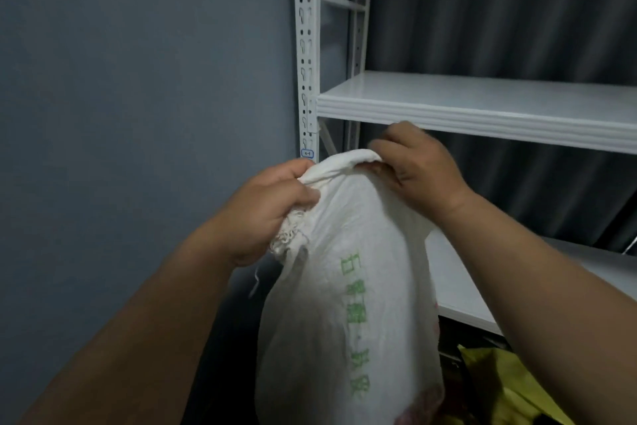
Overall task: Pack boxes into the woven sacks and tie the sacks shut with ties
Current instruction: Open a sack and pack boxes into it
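So the woven sack [348,287] is the main thing here: white, crinkly, bulging out like it's pretty full, and it hangs in front of you, just left of the white shelf rack [482,107] and partly overlapping the rack's lower board. The neck is gathered into a rolled-over lip at the top, level with the underside of the rack's middle shelf. There's a frayed, stringy edge bunched up on the left side of the neck, with a loose thread dangling below it. Down the front you've got a column of green printed characters, but they're too creased and blurry to read. Something pinkish shows faintly through the weave near the bottom.

Your left hand [272,214] has its fingers curled tight round the bunched neck, thumb clamped over the fabric. Your right hand [417,162] pinches the rolled lip from the rack side, fingers folded over the top edge.

The rack's perforated upright [305,45] carries two small blue-outlined tags, one high up and one just above the sack's neck; the writing on them is too small to make out. Under the rack's lower board, right of the sack, there's some crumpled yellow material [510,380]. Left of the rack is a plain blue-grey wall [138,80], and a dark pleated curtain [499,11] hangs behind the shelves.
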